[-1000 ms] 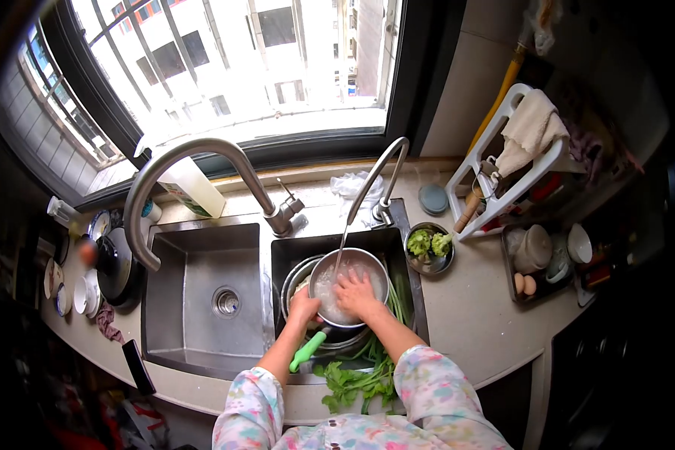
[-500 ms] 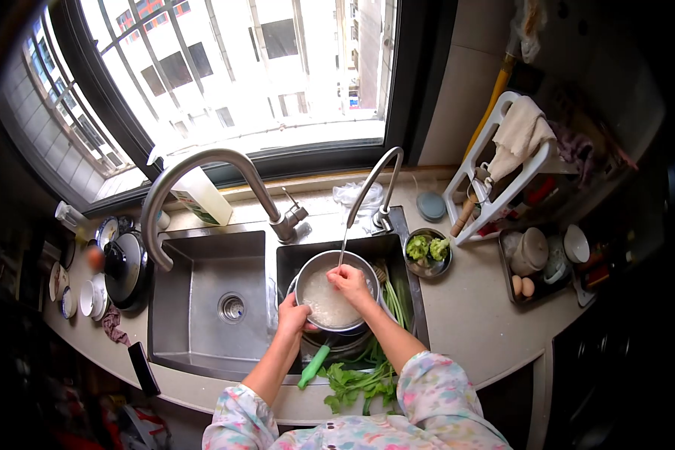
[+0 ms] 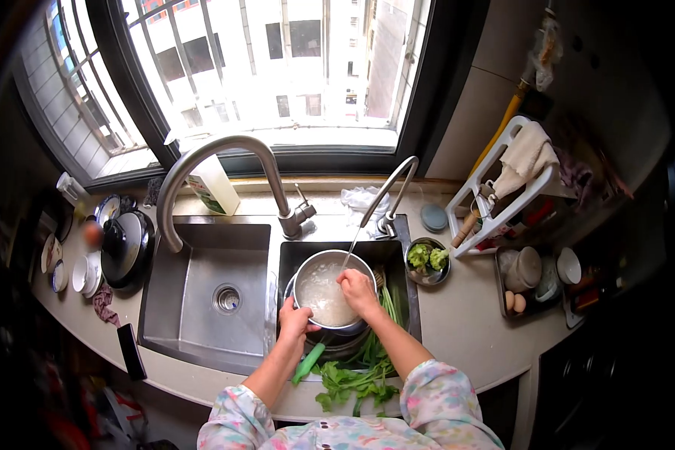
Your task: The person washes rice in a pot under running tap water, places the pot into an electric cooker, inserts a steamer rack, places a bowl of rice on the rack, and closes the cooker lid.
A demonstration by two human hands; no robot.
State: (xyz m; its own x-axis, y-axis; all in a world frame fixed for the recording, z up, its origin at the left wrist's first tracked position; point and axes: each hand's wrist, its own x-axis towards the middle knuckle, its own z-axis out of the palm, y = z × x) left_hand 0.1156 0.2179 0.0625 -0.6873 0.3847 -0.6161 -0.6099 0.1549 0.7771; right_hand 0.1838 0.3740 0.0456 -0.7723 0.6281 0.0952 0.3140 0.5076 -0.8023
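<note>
A round metal pot (image 3: 325, 292) with cloudy whitish water sits over the right sink basin, above other cookware. My left hand (image 3: 295, 316) grips its lower left rim, thumb over the edge. My right hand (image 3: 358, 291) is at the pot's right side, fingers curled together by the stream; whether they hold anything is hidden. Water runs from the thin faucet (image 3: 379, 196) into the pot. Below the pot a green handle (image 3: 308, 363) sticks out, beside leafy greens (image 3: 356, 384) at the sink's front edge.
Left of the pot is the other sink basin (image 3: 206, 289) under a large curved faucet (image 3: 221, 144). A bowl of broccoli (image 3: 428, 261) stands right of the sink. Further right are a white rack (image 3: 495, 180) and a tray (image 3: 529, 306) with eggs and bowls. A lidded pan (image 3: 127, 247) stands left.
My right hand has gone from spread in the water to curled fingers near the stream. My left hand still holds the rim. The view has shifted slightly.
</note>
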